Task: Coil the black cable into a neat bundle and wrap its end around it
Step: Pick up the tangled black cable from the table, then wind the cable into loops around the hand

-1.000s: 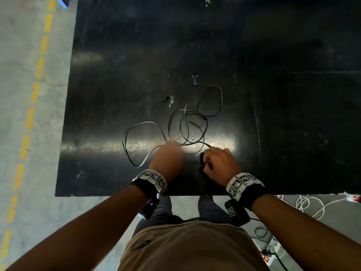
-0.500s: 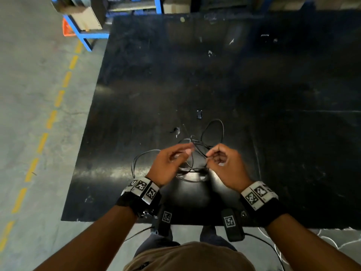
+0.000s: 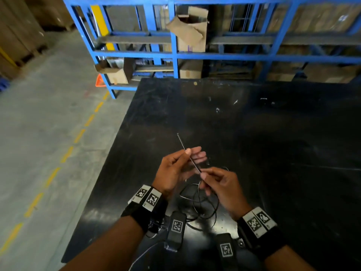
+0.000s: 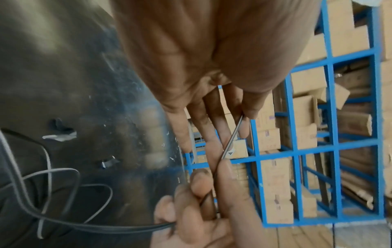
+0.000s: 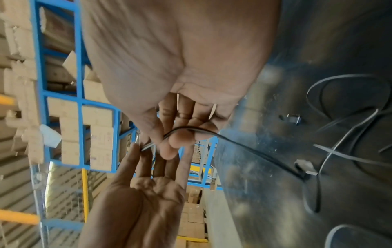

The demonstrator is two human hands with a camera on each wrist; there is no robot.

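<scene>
The black cable (image 3: 192, 162) is thin. A short straight stretch of it runs between my two hands, raised above the black table (image 3: 273, 153). My left hand (image 3: 190, 154) keeps its fingers straight and its thumb pinches the cable against them; the free end (image 3: 178, 134) sticks out past the thumb. My right hand (image 3: 203, 176) pinches the cable between thumb and forefinger just below. The rest lies in loose tangled loops (image 3: 203, 204) on the table under my hands. The left wrist view shows the pinched cable (image 4: 232, 135); the right wrist view shows the cable (image 5: 254, 151) trailing down to the table.
Blue storage racks (image 3: 175, 55) with cardboard boxes stand behind the table's far edge. Concrete floor with a dashed yellow line (image 3: 66, 155) lies past the table's left edge. A small dark clip (image 5: 293, 119) and a grey scrap (image 5: 305, 166) rest on the table beside the loops.
Both hands have risen from the table's near edge, bringing one cable end up between them. The head has tilted up, so the racks are now in view.
</scene>
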